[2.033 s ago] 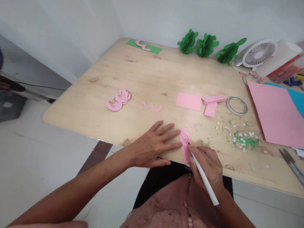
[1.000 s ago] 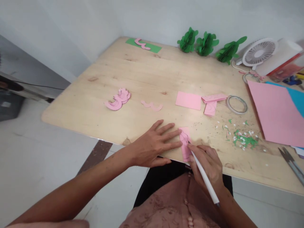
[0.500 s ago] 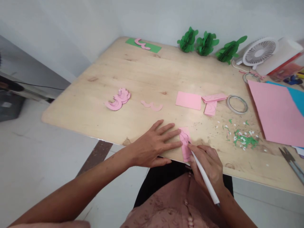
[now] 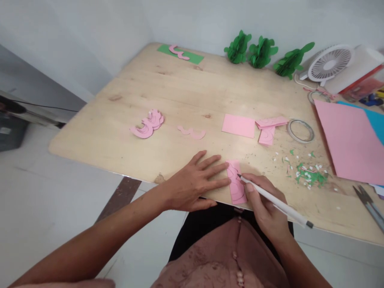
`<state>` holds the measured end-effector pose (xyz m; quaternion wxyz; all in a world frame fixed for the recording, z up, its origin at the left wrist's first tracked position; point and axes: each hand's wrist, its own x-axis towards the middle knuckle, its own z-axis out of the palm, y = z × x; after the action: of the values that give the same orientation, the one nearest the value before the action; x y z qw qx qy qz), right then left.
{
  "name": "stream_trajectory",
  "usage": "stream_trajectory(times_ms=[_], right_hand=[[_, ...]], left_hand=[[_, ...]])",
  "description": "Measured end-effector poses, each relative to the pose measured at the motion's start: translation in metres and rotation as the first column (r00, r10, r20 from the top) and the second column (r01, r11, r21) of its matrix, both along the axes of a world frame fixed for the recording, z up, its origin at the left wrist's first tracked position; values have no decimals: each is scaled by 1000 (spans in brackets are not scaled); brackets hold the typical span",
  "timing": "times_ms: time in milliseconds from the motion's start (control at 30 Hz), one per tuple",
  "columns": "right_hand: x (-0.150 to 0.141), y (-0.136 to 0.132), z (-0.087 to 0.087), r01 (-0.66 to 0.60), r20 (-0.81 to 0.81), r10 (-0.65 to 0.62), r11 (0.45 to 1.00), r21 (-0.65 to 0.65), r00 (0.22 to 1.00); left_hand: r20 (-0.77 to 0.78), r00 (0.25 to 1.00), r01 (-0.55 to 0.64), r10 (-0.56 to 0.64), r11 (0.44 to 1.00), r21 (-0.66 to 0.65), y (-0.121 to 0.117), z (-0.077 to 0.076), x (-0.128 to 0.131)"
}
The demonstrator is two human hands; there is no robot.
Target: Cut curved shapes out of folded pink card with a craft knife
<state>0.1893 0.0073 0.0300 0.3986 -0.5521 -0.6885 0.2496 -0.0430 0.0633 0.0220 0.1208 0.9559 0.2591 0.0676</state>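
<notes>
A small pink paper strip (image 4: 236,185) with drawn curved lines lies at the near edge of the wooden table (image 4: 168,92). My left hand (image 4: 193,182) lies flat with fingers stretched out, its fingertips pressing the strip's left side. My right hand (image 4: 265,206) is closed round a white pen (image 4: 276,202), whose tip touches the strip near its upper right; the pen's back end slants off to the right.
Pink cut-out curls (image 4: 148,125), a wavy pink piece (image 4: 191,133), a pink rectangle (image 4: 238,125), folded pink slips (image 4: 268,127), a tape ring (image 4: 300,131), paper scraps (image 4: 306,174), large pink sheet (image 4: 349,140), scissors (image 4: 369,206), green paper plants (image 4: 261,52), a fan (image 4: 328,64).
My right hand has turned the pen so its back end swings from pointing toward me to slanting right; more of the strip shows. The left hand has stayed put.
</notes>
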Motion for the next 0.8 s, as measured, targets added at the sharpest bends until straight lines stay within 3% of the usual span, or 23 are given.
stream_trajectory(times_ms=[167, 800], right_hand=[[-7, 8, -6, 58, -77, -69, 989, -135, 995], [-8, 14, -11, 20, -83, -35, 984, -177, 996]], left_hand=[[-1, 1000, 4, -4, 1000, 0, 0, -1, 0], [13, 1000, -9, 9, 1000, -11, 0, -3, 0]])
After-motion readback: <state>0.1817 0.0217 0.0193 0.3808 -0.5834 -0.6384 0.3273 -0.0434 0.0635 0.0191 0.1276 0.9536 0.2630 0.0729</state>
